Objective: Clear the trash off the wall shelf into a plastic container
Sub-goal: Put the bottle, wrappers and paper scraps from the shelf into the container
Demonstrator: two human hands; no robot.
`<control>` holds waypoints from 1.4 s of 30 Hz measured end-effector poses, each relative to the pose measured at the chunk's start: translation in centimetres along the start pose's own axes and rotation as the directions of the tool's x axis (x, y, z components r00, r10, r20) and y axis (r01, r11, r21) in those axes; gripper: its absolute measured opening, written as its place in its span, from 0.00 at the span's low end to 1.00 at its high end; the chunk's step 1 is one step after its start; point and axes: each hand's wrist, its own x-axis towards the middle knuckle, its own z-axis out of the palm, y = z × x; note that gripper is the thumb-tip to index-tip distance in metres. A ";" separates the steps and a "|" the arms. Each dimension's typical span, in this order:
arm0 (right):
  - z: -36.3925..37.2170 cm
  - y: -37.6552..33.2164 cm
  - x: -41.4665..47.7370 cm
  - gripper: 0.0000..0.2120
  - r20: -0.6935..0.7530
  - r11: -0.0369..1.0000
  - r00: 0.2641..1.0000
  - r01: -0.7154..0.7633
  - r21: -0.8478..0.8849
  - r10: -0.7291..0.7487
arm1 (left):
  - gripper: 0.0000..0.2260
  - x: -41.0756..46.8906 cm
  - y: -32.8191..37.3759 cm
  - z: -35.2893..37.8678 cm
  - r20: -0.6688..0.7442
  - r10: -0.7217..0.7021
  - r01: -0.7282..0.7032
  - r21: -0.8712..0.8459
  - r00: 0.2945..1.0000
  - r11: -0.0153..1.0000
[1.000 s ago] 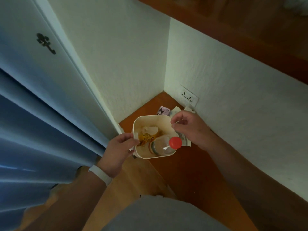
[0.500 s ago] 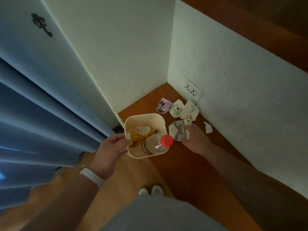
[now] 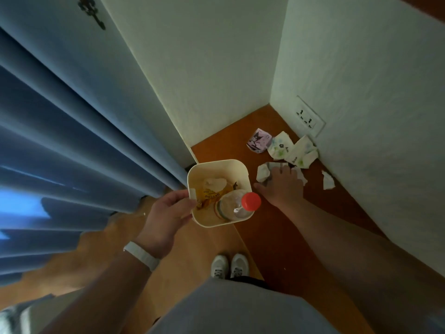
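Note:
My left hand (image 3: 166, 213) grips the left rim of a cream plastic container (image 3: 238, 165), held beside the shelf's front corner. Inside lie a clear bottle (image 3: 231, 208) with a red cap (image 3: 251, 201), a yellow wrapper (image 3: 207, 192) and crumpled paper. My right hand (image 3: 281, 189) lies palm down on the brown wall shelf (image 3: 301, 237), fingers flat over torn white paper (image 3: 263, 171) that sticks out on both sides of it. Beyond it lie a purple wrapper (image 3: 258, 140), floral paper pieces (image 3: 280, 147) and a small white scrap (image 3: 328, 180).
White walls enclose the shelf at the back and right, with a wall socket (image 3: 309, 119) just above the trash. Blue curtains (image 3: 60, 141) hang to the left. My shoes (image 3: 228, 265) stand on the wooden floor below the shelf edge.
My right hand left the container's rim and came down onto the torn paper on the shelf. The container stays in my left hand.

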 end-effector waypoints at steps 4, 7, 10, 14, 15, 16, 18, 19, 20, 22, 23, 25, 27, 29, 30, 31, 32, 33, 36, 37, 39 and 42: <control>0.2 -0.1 -0.3 0.27 -0.029 1.000 0.999 0.019 0.010 -0.019 | 0.08 -0.3 -0.5 -0.3 -0.022 -0.001 0.001 0.010 1.000 1.000; -0.2 0.0 -1.0 0.20 -0.055 0.998 0.997 0.053 0.016 -0.052 | 0.08 -0.4 -0.8 -0.4 -0.029 0.000 0.001 0.010 1.000 1.000; -1.1 0.5 -1.5 0.14 -0.088 0.997 0.993 0.074 0.002 -0.074 | 0.08 -0.5 -0.9 -0.4 -0.017 -0.001 0.002 0.014 1.000 1.000; -3.7 1.5 -2.4 0.08 -0.181 0.989 0.979 0.109 0.097 -0.090 | 0.08 -0.3 -0.6 -0.3 0.003 0.001 -0.001 0.013 1.000 1.000; -4.6 1.6 -2.6 0.08 -0.190 0.984 0.979 0.102 0.147 -0.073 | 0.08 -0.2 -0.5 -0.2 0.011 0.007 -0.008 0.016 1.000 1.000; -5.5 1.5 -2.9 0.08 -0.200 0.975 0.978 0.094 0.202 -0.053 | 0.08 -0.1 -0.3 -0.2 0.018 0.014 -0.015 0.020 1.000 1.000; -7.6 1.3 -3.4 0.10 -0.235 0.939 0.972 0.097 0.329 -0.018 | 0.08 -0.1 0.0 0.0 0.024 0.028 -0.028 0.017 0.999 0.999; -8.7 1.1 -3.8 0.10 -0.264 0.913 0.964 0.112 0.392 -0.005 | 0.07 0.0 0.1 0.1 0.024 0.029 -0.029 0.012 0.999 0.999; -10.0 0.7 -4.4 0.09 -0.291 0.883 0.957 0.129 0.451 0.009 | 0.07 0.1 0.3 0.1 0.025 0.027 -0.027 0.010 0.999 1.000; -12.8 -0.3 -5.7 0.06 -0.330 0.818 0.943 0.155 0.554 0.044 | 0.07 0.3 0.6 0.4 0.029 0.025 -0.025 0.015 0.999 1.000; -14.1 -0.8 -6.3 0.04 -0.345 0.786 0.936 0.166 0.595 0.064 | 0.07 0.4 0.8 0.5 0.029 0.027 -0.027 0.017 0.999 0.999; -16.6 -2.0 -7.6 0.02 -0.377 0.716 0.920 0.193 0.671 0.105 | 0.06 0.6 1.2 1.0 0.025 0.033 -0.034 0.019 0.999 0.999; -18.8 -3.0 -8.7 0.02 -0.407 0.632 0.902 0.230 0.740 0.147 | 0.04 0.6 1.7 1.5 0.023 0.046 -0.047 0.022 0.999 0.999; -20.6 -4.0 -9.8 0.03 -0.419 0.557 0.892 0.262 0.788 0.172 | 0.04 0.6 2.1 1.8 0.014 0.058 -0.058 0.008 0.998 0.998; -21.3 -4.5 -10.4 0.02 -0.415 0.526 0.894 0.274 0.805 0.170 | 0.05 0.6 2.2 1.9 0.013 0.063 -0.063 0.003 0.998 0.998; -21.7 -5.0 -10.9 0.02 -0.406 0.500 0.900 0.282 0.819 0.157 | 0.05 0.6 2.4 1.9 0.012 0.067 -0.067 0.006 0.998 0.998; -21.8 -5.6 -11.4 0.02 -0.388 0.473 0.912 0.285 0.833 0.134 | 0.06 0.6 2.6 1.9 0.012 0.072 -0.072 0.011 0.997 0.997; -21.8 -6.3 -11.9 0.02 -0.359 0.440 0.927 0.280 0.853 0.107 | 0.07 0.5 2.8 1.9 0.011 0.078 -0.079 0.017 0.997 0.997; -20.5 -8.0 -13.2 0.02 -0.304 0.511 0.953 0.261 0.819 -0.001 | 0.10 0.3 3.1 1.8 0.020 0.091 -0.092 0.027 0.996 0.995; -19.8 -8.6 -13.5 0.02 -0.300 0.578 0.953 0.268 0.771 -0.042 | 0.11 0.2 3.1 1.8 0.022 0.094 -0.095 0.032 0.995 0.995; -18.7 -9.5 -14.2 0.03 -0.292 0.661 0.950 0.291 0.692 -0.112 | 0.12 -0.1 3.1 1.5 0.028 0.099 -0.100 0.046 0.995 0.994; -17.3 -10.6 -14.7 0.03 -0.269 0.732 0.944 0.319 0.602 -0.190 | 0.11 -0.5 3.1 1.1 0.034 0.102 -0.104 0.055 0.994 0.993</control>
